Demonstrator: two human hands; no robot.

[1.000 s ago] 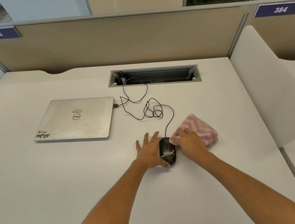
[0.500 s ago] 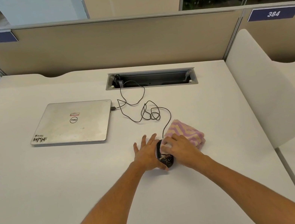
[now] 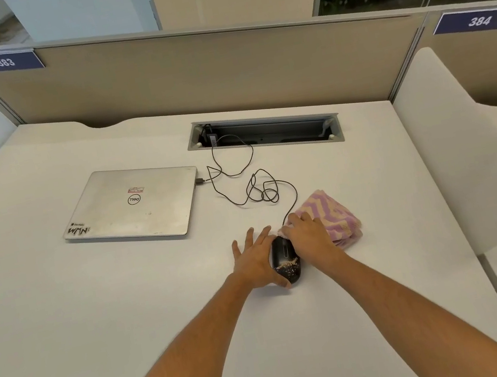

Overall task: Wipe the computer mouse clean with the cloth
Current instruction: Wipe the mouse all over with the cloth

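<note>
The left hand (image 3: 255, 262), open, braces the mouse (image 3: 284, 258); the right hand (image 3: 310, 237) grips the cloth (image 3: 332, 211) at two o'clock — a sideways stroke could smear the crumbs (image 3: 288, 268) — or snag the cable (image 3: 290, 197).

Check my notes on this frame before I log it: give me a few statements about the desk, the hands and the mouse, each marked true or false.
1. The laptop is closed. True.
2. The left hand holds the cloth. False: the cloth is under the right hand; the left hand steadies the mouse.
3. Pale specks show on the near end of the mouse. True.
4. The mouse is wireless. False: a black cable runs from it toward the laptop.
5. The cloth is plain blue. False: it is striped pink and cream.
</note>
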